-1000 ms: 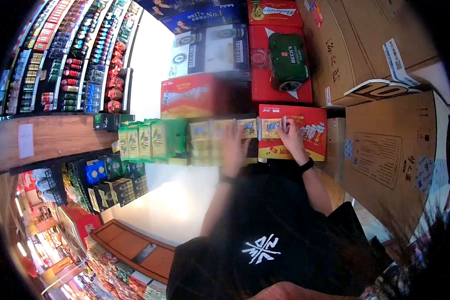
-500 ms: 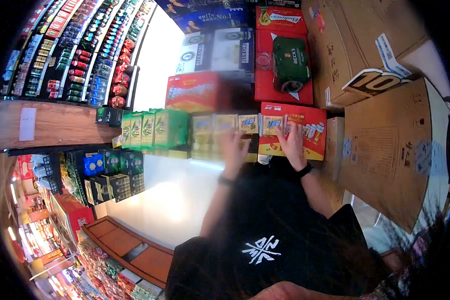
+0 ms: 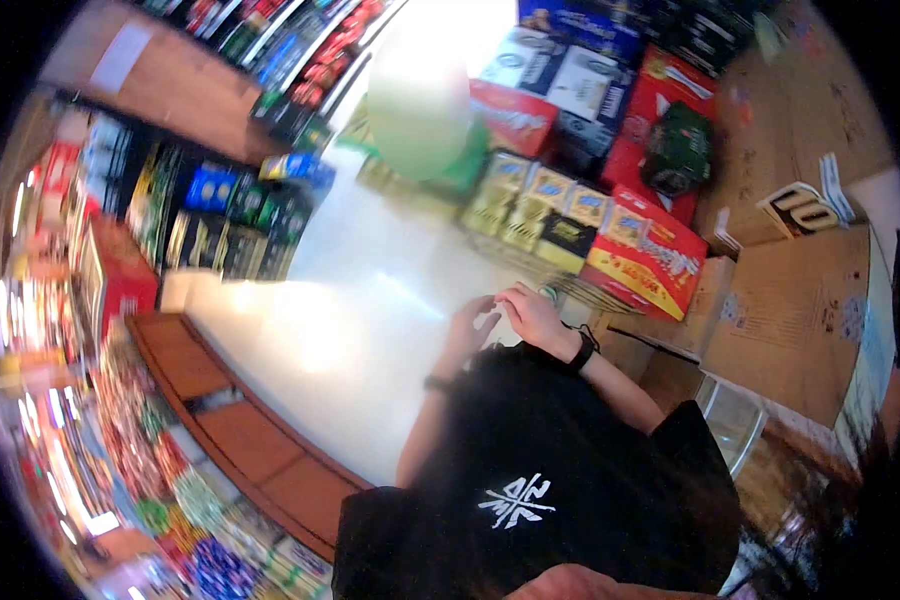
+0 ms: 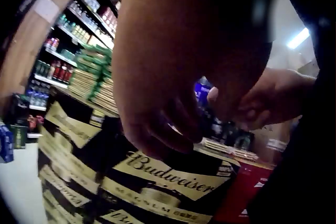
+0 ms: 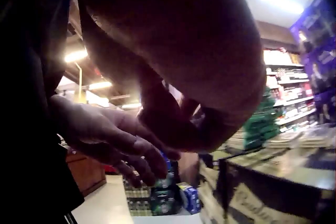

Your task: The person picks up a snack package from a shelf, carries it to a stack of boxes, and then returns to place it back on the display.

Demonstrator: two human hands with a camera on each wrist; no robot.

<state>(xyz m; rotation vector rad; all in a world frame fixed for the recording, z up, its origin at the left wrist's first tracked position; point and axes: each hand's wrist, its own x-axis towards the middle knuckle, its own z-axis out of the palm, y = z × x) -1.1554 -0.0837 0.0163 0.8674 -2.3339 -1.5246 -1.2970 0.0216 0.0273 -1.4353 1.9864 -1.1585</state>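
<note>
In the head view my left hand [image 3: 465,330] and right hand [image 3: 533,318] are close together in front of the black shirt, fingertips meeting. Their fingers are loosely bent, with nothing visible between them. The left wrist view has the left hand [image 4: 157,77] dark and large, its fingers hanging down, while the right hand [image 4: 270,98] is behind it. From the right wrist, the left hand [image 5: 105,132] shows relaxed fingers. Beyond the hands, yellow packets [image 3: 553,183] lie in a row on top of black-and-gold Budweiser cartons [image 4: 163,182].
A red carton [image 3: 650,255] stands at the row's right end, by brown cardboard boxes [image 3: 790,310]. Green-wrapped packets [image 4: 94,74] are stacked at the left end. A green Beck's pack [image 3: 678,150] sits behind. Black and green cartons [image 3: 225,235] stand across the pale floor [image 3: 340,330].
Both hands have left the yellow packets on the cartons and drawn back toward the body, coming together. The head view has swung left, so the carton row now appears slanted.
</note>
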